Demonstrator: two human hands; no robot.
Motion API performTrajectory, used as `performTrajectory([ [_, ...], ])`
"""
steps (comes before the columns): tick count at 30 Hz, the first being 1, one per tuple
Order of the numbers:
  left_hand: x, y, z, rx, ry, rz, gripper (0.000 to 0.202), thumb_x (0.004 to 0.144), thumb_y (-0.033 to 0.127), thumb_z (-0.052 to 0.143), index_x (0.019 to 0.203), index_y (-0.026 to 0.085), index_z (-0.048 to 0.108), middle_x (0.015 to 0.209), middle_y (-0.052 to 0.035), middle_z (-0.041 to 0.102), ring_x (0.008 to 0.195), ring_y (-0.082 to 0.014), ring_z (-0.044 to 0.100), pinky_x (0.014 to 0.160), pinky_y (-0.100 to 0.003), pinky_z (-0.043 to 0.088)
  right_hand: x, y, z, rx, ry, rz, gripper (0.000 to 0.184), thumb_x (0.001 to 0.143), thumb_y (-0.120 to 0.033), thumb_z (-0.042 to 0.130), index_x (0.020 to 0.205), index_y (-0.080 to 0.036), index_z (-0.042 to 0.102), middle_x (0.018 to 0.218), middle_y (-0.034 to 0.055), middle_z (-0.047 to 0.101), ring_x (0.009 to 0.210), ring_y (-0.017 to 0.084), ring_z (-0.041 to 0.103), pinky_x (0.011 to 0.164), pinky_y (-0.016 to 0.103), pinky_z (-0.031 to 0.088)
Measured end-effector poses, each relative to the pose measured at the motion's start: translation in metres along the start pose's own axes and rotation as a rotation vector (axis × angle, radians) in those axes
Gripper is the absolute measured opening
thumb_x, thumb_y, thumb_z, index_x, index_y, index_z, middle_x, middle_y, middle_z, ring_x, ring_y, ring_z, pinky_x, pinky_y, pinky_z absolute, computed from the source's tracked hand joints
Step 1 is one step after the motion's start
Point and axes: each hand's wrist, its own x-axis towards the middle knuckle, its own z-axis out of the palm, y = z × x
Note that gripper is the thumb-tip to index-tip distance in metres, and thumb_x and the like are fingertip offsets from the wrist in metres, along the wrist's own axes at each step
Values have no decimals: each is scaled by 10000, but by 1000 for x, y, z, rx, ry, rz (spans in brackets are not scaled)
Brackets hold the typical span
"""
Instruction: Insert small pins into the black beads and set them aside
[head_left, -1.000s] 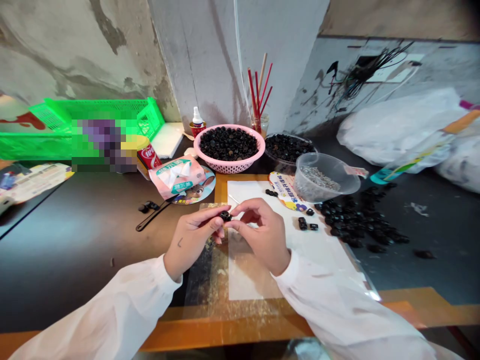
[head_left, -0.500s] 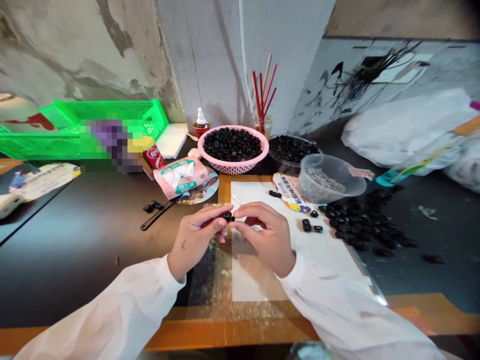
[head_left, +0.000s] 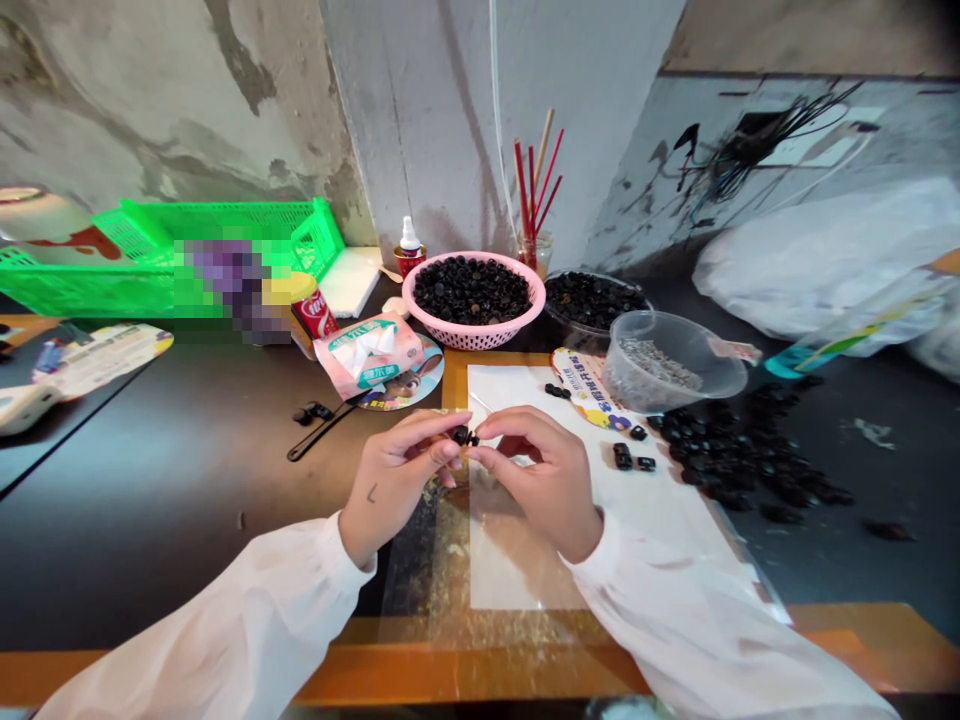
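My left hand (head_left: 397, 480) pinches a small round black plastic piece (head_left: 460, 435) between thumb and fingertips. Facing it, my right hand (head_left: 544, 475) has thumb and forefinger closed on a smaller black piece (head_left: 472, 438). The two pieces meet or nearly meet; the fingertips hide the exact contact. Both hands are above the left edge of a white sheet (head_left: 525, 560). To the right on that sheet lie several small black blocky parts (head_left: 623, 456). A thin white stick (head_left: 481, 401) shows just behind the fingers.
A pink basket (head_left: 474, 337) and a clear tub (head_left: 592, 335) hold black parts. Another clear tub (head_left: 679, 385) contains small metal pieces, probably springs. Loose black parts (head_left: 750, 455) pile up at right. A tissue pack (head_left: 371, 352), black spoon (head_left: 322, 432) and green crate (head_left: 90, 290) are leftward.
The view has shifted slightly, so the scene sits a little further right. The black piece at my right fingertips shows more clearly beside the round one. Both hands keep their pinch.
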Motion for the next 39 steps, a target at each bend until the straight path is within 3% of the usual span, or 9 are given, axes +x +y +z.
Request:
performTrajectory([
  [14,0,3,2,-5,0,-44,275,745,356,823,965,192,826,808,-60,733,502,-85,583,460,-210,537,1,-3,0,69,16,-6,105,788,-163,797,804,-259,758,860,30,751,797,174,697,634,264,570],
  [21,-2,-2,3,-45,6,-118,334,742,386,823,1003,178,818,764,-69,749,548,-122,627,473,-231,554,-3,-3,2,110,54,164,154,763,-256,826,868,-243,714,858,4,745,568,109,604,549,242,519],
  [24,-2,-3,4,-95,-2,-147,334,737,376,832,1009,181,818,757,-68,756,547,-122,632,481,-231,558,-4,-4,2,118,51,153,132,763,-245,827,842,-242,721,874,12,745,595,117,613,567,251,527],
  [29,-3,-2,5,-164,-11,-171,334,721,375,851,992,182,820,699,-55,740,558,-123,639,480,-212,553,-2,-2,1,150,38,67,93,781,-188,810,793,-261,753,872,24,736,807,171,687,649,267,569],
  [39,-3,-2,5,-157,-51,-177,366,736,403,840,1017,170,814,644,-44,717,537,-113,623,471,-199,544,-1,-4,0,160,31,85,92,777,-197,822,785,-255,752,847,24,721,788,162,682,642,261,570],
])
